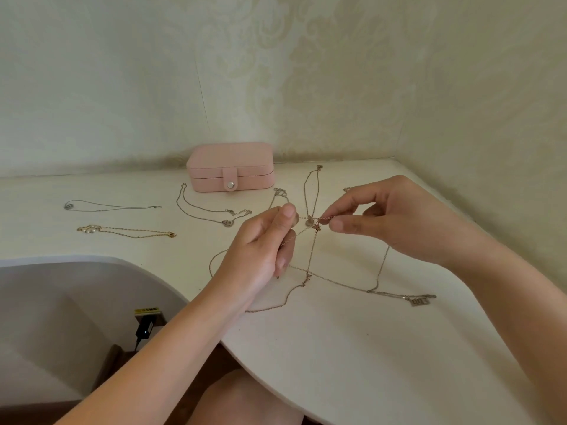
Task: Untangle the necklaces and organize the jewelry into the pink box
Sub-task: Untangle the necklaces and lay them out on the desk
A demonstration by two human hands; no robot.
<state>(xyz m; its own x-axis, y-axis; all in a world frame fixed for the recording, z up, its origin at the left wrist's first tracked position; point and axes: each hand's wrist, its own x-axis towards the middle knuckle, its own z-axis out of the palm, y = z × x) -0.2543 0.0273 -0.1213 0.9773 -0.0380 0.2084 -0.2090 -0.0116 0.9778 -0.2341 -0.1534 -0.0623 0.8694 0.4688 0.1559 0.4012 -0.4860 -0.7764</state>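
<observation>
Left hand (264, 240) pinches a thin chain (302, 218) | right hand (392, 219) pinches it beside flower charm (316, 227) | tangled necklaces (310, 265) sprawl on white table (337, 348), perhaps three | pink box (230, 167) closed by wall | separate necklaces (125, 233) lie left.

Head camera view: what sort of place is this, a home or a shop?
Probably a room at home, perhaps a bedroom corner: cream patterned wallpaper, a white rounded table set into the corner, and a closed pink box near tangled necklaces.
</observation>
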